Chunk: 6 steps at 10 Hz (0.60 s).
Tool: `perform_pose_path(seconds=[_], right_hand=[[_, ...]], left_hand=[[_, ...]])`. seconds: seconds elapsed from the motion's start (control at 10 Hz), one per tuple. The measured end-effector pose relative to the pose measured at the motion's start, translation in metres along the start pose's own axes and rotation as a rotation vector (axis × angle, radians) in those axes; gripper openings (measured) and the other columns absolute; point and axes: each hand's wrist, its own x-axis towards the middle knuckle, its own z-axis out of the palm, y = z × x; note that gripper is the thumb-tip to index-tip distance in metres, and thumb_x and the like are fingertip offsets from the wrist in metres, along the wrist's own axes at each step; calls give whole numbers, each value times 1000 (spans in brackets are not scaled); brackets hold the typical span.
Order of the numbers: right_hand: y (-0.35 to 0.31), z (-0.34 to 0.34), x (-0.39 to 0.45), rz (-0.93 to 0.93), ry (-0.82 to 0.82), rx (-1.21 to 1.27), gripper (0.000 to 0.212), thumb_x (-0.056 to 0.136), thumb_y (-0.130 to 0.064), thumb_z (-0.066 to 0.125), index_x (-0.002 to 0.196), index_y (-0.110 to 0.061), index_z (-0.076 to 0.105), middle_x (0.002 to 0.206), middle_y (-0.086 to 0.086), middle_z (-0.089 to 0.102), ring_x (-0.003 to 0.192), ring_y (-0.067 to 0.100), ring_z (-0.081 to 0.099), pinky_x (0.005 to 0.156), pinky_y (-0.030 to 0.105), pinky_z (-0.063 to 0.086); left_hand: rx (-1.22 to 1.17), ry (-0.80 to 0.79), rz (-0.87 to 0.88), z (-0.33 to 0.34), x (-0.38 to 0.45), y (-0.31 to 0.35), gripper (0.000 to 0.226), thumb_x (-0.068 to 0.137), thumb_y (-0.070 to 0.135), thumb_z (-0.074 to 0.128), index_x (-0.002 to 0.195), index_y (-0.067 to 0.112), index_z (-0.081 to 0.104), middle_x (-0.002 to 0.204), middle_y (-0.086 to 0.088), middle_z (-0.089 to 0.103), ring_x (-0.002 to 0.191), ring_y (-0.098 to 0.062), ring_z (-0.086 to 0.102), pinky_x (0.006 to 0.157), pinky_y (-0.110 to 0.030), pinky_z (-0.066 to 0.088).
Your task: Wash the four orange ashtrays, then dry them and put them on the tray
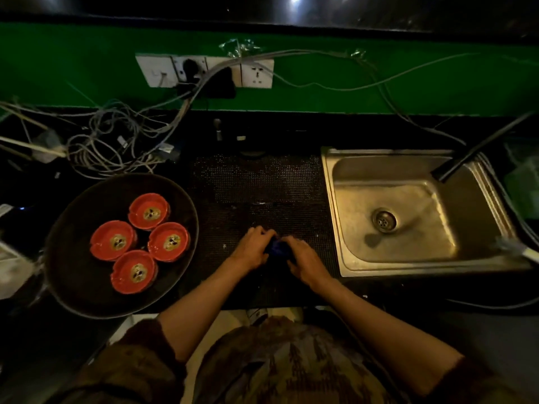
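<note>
Four orange ashtrays sit together on a round dark tray [73, 258] at the left end of the table [379, 290], close to its front edge. They form a tight diamond: back ashtray [149, 210], left ashtray [113, 240], right ashtray [169, 242], front ashtray [134, 271]. Each is upright, with a pale mark in its centre.

Both hands meet on a dark studded mat [256, 182] in the middle of the table, near the front edge. Left hand [252, 247] and right hand [303, 262] are closed around a small dark blue cloth [277, 247], bunched between them; fingers curled onto it from both sides.

Steel sink [344, 217] is set into the right part of the table, basin bare, drain at centre. A dark tap [478, 150] angles over its back right corner.

Tangle of grey cables [110, 141] lies along the back left of the table, below a row of wall sockets [204, 71] on the green wall.
</note>
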Motion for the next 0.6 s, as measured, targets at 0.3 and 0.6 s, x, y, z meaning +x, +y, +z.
perform_pose_path(seconds=[0.3, 0.6], right_hand=[[-26, 32, -21, -172, -130, -82, 48, 78, -9, 63, 124, -12, 49, 116, 10, 57, 106, 24, 52, 92, 37, 44], [18, 7, -66, -9, -21, -32, 66, 94, -44, 53, 147, -11, 32, 149, 8, 38, 138, 18, 34, 113, 24, 23]], left_hand=[[-40, 50, -123, 32, -82, -32, 67, 62, 50, 71, 122, 24, 53, 116, -8, 49, 110, -30, 46, 86, -41, 45], [-129, 161, 1, 36, -57, 32, 48, 83, 21, 57, 130, 11, 55, 142, -10, 43, 142, -30, 24, 115, -46, 23]])
